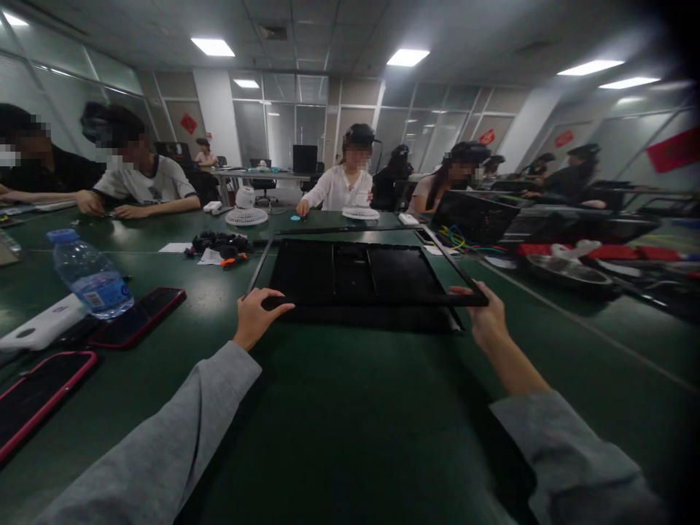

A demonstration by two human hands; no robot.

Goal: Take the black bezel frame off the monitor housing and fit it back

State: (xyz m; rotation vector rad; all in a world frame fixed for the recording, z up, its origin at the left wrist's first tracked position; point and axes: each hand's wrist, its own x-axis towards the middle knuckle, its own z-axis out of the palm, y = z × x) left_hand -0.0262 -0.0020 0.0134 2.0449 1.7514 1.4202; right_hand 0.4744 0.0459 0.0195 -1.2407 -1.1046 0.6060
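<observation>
My left hand (257, 315) grips the near left corner of a thin black rectangular frame (383, 300), thumb and fingers pinched on its edge. At the near right corner, my right hand (488, 313) is closed around the same frame. The frame is held above the table, and its middle is an opening. Through it shows a flat black panel (405, 270) with raised ribs, lying on the green table (350, 408). The near edge of this panel shows below the frame. It looks like a monitor's back cover, though I cannot be sure.
Left of me are a water bottle (92, 277), a dark phone (139, 317), a red-edged phone (41, 397) and a white device (41, 324). Black parts (219, 244) lie beyond. A metal pan (569, 273) stands right. Several people sit around, one opposite (342, 186) near white fans (246, 216).
</observation>
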